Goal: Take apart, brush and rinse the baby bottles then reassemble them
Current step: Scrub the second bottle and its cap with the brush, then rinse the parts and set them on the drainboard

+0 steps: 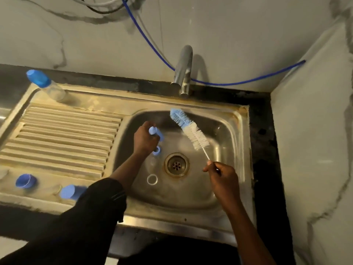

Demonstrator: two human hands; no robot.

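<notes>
The left hand [146, 139] reaches into the stainless steel sink basin [225, 134], its grip closed round a small blue plastic piece with a rounded end [155, 131]; blur hides what part it is. Just on the near side of that hand is a blue ring [157, 150] low in the basin. A clear round ring [152, 179] lies nearer still, left of the metal drain [176, 165]. Whether the two rings belong to one clear bottle I cannot tell.

The right hand [221, 176] hovers over the near right of the basin. Its grip pinches the thin white stem of a long bottle brush with white and blue bristles [191, 131], which slants toward the far left, its blue tip near the chrome tap [184, 73].

On the ribbed steel drainboard [63, 134] left of the basin, a clear baby bottle with a blue cap [45, 87] stands at the far left corner. Along the near edge are a blue cup-shaped cap [25, 181] and, to its right, a second blue cap [69, 191], partly behind the dark sleeve [103, 203].

A blue hose [150, 44] runs across the marbled wall behind the tap. The dark table [263, 115] borders the sink on the right.
</notes>
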